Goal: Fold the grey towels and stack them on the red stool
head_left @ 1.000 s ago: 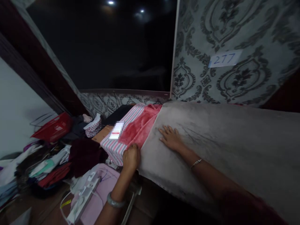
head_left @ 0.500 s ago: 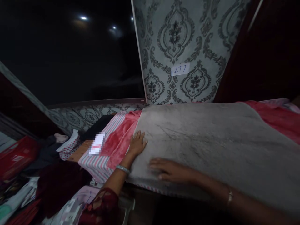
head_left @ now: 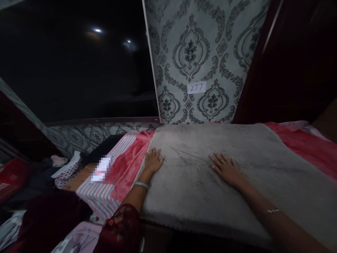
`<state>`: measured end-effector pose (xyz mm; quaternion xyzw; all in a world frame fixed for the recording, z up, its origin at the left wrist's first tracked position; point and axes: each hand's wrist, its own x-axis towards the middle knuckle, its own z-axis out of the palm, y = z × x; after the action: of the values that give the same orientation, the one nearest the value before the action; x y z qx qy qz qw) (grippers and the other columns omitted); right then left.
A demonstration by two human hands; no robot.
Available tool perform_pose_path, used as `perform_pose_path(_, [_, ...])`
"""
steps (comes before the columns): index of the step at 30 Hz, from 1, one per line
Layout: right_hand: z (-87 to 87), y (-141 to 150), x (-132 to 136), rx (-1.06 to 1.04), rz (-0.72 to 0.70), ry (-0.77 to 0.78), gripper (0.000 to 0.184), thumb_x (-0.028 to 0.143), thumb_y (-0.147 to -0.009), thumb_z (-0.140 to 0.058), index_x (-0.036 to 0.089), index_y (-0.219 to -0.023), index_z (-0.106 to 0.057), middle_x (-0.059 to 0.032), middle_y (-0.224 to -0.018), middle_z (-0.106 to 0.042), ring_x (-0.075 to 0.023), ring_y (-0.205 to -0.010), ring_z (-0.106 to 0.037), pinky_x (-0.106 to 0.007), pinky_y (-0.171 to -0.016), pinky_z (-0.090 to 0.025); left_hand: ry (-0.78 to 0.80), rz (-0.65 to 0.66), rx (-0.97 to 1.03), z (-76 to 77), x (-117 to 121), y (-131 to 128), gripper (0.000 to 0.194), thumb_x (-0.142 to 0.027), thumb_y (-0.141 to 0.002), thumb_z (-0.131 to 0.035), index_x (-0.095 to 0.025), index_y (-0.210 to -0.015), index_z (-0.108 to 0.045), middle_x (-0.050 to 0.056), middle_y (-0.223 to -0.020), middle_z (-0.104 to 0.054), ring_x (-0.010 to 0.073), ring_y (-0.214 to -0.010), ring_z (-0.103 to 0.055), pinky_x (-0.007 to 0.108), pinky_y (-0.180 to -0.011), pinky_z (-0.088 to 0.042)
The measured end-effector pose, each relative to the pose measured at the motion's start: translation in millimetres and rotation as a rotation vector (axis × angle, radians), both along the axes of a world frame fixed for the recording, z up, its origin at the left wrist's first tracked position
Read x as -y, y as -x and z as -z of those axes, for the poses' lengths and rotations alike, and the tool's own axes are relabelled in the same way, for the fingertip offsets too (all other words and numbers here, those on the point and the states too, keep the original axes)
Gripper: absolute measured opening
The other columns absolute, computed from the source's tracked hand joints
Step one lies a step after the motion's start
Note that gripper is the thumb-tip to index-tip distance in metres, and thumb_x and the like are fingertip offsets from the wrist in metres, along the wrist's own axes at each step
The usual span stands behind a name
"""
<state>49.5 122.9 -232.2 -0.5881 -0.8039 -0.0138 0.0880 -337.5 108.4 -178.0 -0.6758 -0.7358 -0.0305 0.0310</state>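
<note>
A grey plush blanket (head_left: pixel 184 189) lies spread over the raised surface in front of me, with slight creases in its upper middle. My left hand (head_left: pixel 154 160) rests flat near its left edge, fingers apart. On the middle of the grey cloth lies my right hand (head_left: pixel 225 169), palm down with the fingers spread. Neither hand grips anything. Beneath the grey blanket, a red plush cloth (head_left: pixel 126 160) shows on the left and again at the far right. Under that is a pink, grey and white striped cloth (head_left: pixel 97 191).
A large dark screen (head_left: pixel 79 70) stands behind on the left, beside patterned wallpaper with a paper label (head_left: pixel 196 87) reading 277. Piled clothes, a dotted cloth (head_left: pixel 67 172) and a red bag (head_left: pixel 13 179) lie at the left. A pink container (head_left: pixel 84 235) sits low in front.
My right hand has moved right and away from me, from near the blanket's front to its middle. The left hand stays at the left edge. The view has shifted slightly.
</note>
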Motion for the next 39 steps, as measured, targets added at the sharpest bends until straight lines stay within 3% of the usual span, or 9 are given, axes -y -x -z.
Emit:
perform_pose_path(4, [-3.0,4,2,0.003,0.007,0.010,0.063,0.055,-0.100,-0.025,0.031,-0.157,-0.035,-0.0048,-0.164,-0.025,-0.0319,-0.151,-0.022,-0.062,-0.118,-0.022,0.072,0.011,0.006,-9.3,-17,3,0.067,-0.056,-0.098,-0.029,-0.019,-0.154,-0.037,0.016,-0.164,-0.026,0.0338,-0.151,-0.024,0.058,-0.118,-0.024])
perform_pose_path(11, [-0.8,3,2,-0.022,-0.003,-0.010,0.063,0.058,-0.099,-0.026,0.033,-0.156,-0.036,-0.0036,-0.164,-0.027,-0.0318,-0.151,-0.022,-0.061,-0.118,-0.023,0.114,0.144,0.022,-17.8,-81,6,0.060,-0.050,-0.099,-0.031,-0.030,-0.156,-0.032,0.003,-0.166,-0.024,0.0248,-0.154,-0.016,0.055,-0.123,-0.012])
perform_pose_path(15, [7.6,-1,-1,-0.037,-0.004,-0.041,0.063,0.060,-0.099,-0.025,0.036,-0.156,-0.035,-0.0009,-0.164,-0.026,-0.0306,-0.151,-0.021,-0.060,-0.119,-0.023,0.089,0.089,0.050,-19.3,-110,20,0.061,-0.051,-0.099,-0.030,-0.031,-0.157,-0.030,0.001,-0.168,-0.017,0.0246,-0.155,-0.009,0.057,-0.123,-0.010])
perform_pose_path(20, [13.7,-4,-1,-0.040,-0.003,-0.061,0.062,0.060,-0.099,-0.024,0.038,-0.156,-0.035,0.0001,-0.163,-0.027,-0.0301,-0.151,-0.022,-0.061,-0.118,-0.024,0.063,-0.079,0.113,-18.2,-132,35,0.068,-0.055,-0.098,-0.025,-0.026,-0.159,-0.025,0.008,-0.168,-0.017,0.0333,-0.154,-0.016,0.066,-0.117,-0.023])
perform_pose_path(26, [7.7,-3,2,-0.023,0.003,-0.066,0.060,0.058,-0.100,-0.024,0.038,-0.156,-0.034,-0.0010,-0.163,-0.028,-0.0305,-0.151,-0.023,-0.061,-0.118,-0.024,0.106,-0.156,0.127,-24.7,-142,40,0.069,-0.055,-0.098,-0.021,-0.024,-0.160,-0.023,0.008,-0.168,-0.016,0.0314,-0.154,-0.015,0.059,-0.120,-0.024])
perform_pose_path(29, [2.5,-2,4,-0.023,0.000,-0.050,0.060,0.058,-0.101,-0.023,0.037,-0.156,-0.034,-0.0017,-0.163,-0.028,-0.0309,-0.151,-0.023,-0.061,-0.117,-0.024,0.179,-0.165,0.112,-42.0,-139,38,0.068,-0.056,-0.096,-0.033,-0.021,-0.155,-0.036,0.013,-0.164,-0.028,0.0337,-0.151,-0.025,0.056,-0.118,-0.028])
perform_pose_path(32, [-1.2,0,5,-0.022,0.015,-0.037,0.060,0.056,-0.101,-0.023,0.036,-0.156,-0.035,-0.0020,-0.164,-0.028,-0.0310,-0.150,-0.023,-0.060,-0.118,-0.024,0.162,-0.166,0.067,-50.2,-120,19,0.070,-0.055,-0.097,-0.035,-0.014,-0.153,-0.038,0.018,-0.165,-0.023,0.0380,-0.152,-0.018,0.061,-0.119,-0.019])
perform_pose_path(37, [-4.5,0,5,-0.025,0.022,-0.021,0.059,0.054,-0.102,-0.024,0.034,-0.156,-0.035,-0.0021,-0.164,-0.026,-0.0306,-0.151,-0.022,-0.059,-0.119,-0.020,0.126,0.347,0.031,-20.2,-50,-35,0.064,-0.057,-0.099,-0.032,-0.030,-0.157,-0.029,0.005,-0.168,-0.018,0.0292,-0.155,-0.010,0.057,-0.123,-0.009])
perform_pose_path(39, [-7.1,2,6,-0.027,0.022,-0.008,0.059,0.055,-0.102,-0.023,0.034,-0.156,-0.035,-0.0025,-0.164,-0.026,-0.0308,-0.151,-0.022,-0.059,-0.118,-0.020,0.094,0.399,0.031,-6.1,-27,-49,0.064,-0.058,-0.099,-0.032,-0.032,-0.157,-0.029,0.006,-0.167,-0.021,0.0293,-0.155,-0.013,0.057,-0.122,-0.011])
